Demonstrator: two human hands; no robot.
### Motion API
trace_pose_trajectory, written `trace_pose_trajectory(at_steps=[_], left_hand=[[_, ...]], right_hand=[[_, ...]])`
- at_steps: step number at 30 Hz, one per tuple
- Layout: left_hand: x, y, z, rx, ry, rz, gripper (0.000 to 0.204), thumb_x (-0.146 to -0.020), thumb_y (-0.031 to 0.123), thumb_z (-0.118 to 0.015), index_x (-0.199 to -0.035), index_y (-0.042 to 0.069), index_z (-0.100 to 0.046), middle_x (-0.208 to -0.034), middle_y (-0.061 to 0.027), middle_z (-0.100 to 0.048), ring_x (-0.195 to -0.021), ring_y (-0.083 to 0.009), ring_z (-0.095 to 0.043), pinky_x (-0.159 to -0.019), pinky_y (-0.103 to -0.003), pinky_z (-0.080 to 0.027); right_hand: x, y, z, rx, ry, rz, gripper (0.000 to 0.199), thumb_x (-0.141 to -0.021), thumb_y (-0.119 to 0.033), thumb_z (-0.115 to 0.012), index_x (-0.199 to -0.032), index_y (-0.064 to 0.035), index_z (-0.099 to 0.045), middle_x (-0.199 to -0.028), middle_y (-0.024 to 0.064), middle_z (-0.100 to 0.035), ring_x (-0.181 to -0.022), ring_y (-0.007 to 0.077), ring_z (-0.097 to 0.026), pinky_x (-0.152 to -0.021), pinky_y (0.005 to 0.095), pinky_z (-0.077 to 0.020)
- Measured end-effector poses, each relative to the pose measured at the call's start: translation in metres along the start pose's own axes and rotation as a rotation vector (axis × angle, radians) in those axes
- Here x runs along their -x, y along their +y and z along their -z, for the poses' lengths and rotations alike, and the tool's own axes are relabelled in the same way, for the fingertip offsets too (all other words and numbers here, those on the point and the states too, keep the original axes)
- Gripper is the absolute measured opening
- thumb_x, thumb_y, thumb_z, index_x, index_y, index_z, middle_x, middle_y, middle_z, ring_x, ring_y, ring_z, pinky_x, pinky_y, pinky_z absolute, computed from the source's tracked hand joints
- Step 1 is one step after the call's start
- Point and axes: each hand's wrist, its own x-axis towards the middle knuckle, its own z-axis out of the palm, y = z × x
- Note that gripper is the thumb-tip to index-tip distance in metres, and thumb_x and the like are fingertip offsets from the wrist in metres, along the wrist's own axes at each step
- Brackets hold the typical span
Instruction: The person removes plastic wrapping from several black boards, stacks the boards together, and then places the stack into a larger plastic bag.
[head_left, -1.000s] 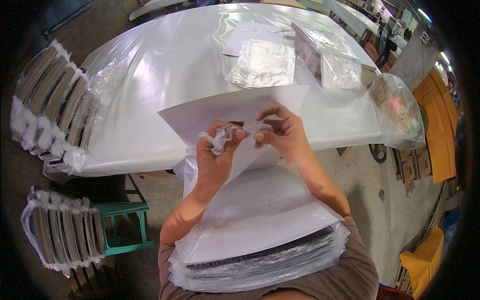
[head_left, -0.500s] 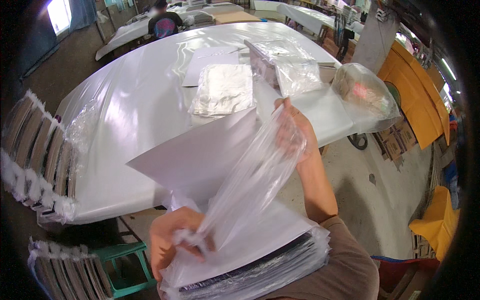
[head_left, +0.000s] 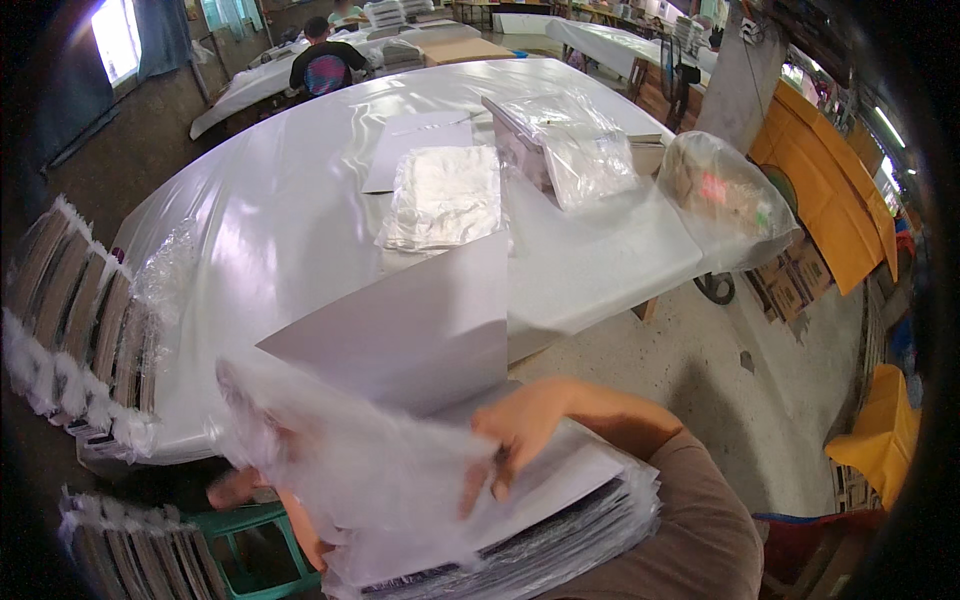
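A clear plastic bag (head_left: 370, 465), blurred by motion, spreads over the left part of a stack of bagged sheets with a white top (head_left: 580, 500) on my lap. My right hand (head_left: 520, 425) pinches the bag's right edge, fingers bent downward. My left hand (head_left: 236, 488) lies at the bag's far left side, partly covered by the film and too smeared to read its fingers. A large white sheet (head_left: 400, 330) stands tilted between the stack and the table.
On the plastic-covered table (head_left: 270, 250) lie a pile of clear bags (head_left: 445, 200), a white sheet (head_left: 415, 135) and a plastic-wrapped stack (head_left: 570, 150). A filled plastic sack (head_left: 725, 195) sits at the right corner. Bundles (head_left: 75, 310) and a green stool (head_left: 265, 550) are left. Another person (head_left: 325, 65) sits beyond.
The bag has swung from upright at the right down and left over the stack. My right hand came down from above toward the stack; my left hand moved left.
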Motion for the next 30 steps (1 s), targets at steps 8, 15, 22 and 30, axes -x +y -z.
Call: trace_pose_trajectory(at_steps=[8, 15, 22, 30], left_hand=[[0.005, -0.018, 0.011, -0.216, -0.19, 0.134, 0.049, -0.065, 0.035, -0.079, -0.094, 0.0, -0.059, -0.082, -0.0047, -0.061, -0.072, -0.0126, -0.056, -0.067, -0.027, -0.046], [-0.021, 0.008, 0.062, -0.409, -0.806, 0.212, 0.048, -0.058, 0.028, -0.085, -0.088, 0.0, -0.061, -0.081, -0.0042, -0.062, -0.075, -0.0123, -0.057, -0.069, -0.027, -0.047], [-0.016, 0.058, 0.008, -0.143, 0.018, 0.035, 0.069, -0.039, 0.012, -0.089, -0.1, 0.0, -0.058, -0.096, -0.0035, -0.059, -0.076, -0.0127, -0.057, -0.067, -0.024, -0.046], [-0.026, 0.068, -0.013, -0.519, -0.132, -0.211, 0.069, -0.05, 0.004, -0.081, -0.113, -0.001, -0.055, -0.11, -0.0081, -0.057, -0.09, -0.0158, -0.055, -0.084, -0.025, -0.042]], right_hand=[[0.012, -0.005, 0.001, -0.156, 0.076, -0.159, 0.057, -0.071, -0.02, -0.074, -0.119, 0.0025, -0.053, -0.106, 0.0127, -0.062, -0.097, 0.0231, -0.058, -0.083, 0.0323, -0.0449], [0.055, -0.044, 0.016, -0.365, 0.418, -0.558, 0.058, -0.064, -0.009, -0.08, -0.115, 0.004, -0.056, -0.105, 0.0073, -0.063, -0.093, 0.017, -0.058, -0.081, 0.0278, -0.0457], [0.042, -0.041, 0.026, -0.389, 1.178, -0.42, 0.065, -0.059, 0.007, -0.074, -0.12, 0.0007, -0.051, -0.103, 0.0074, -0.063, -0.093, 0.012, -0.059, -0.078, 0.0236, -0.047], [0.026, -0.05, 0.04, -0.233, 1.264, 0.006, 0.064, -0.063, 0.013, -0.066, -0.123, -0.0014, -0.046, -0.094, 0.0061, -0.064, -0.082, 0.0133, -0.062, -0.073, 0.0224, -0.0465]])
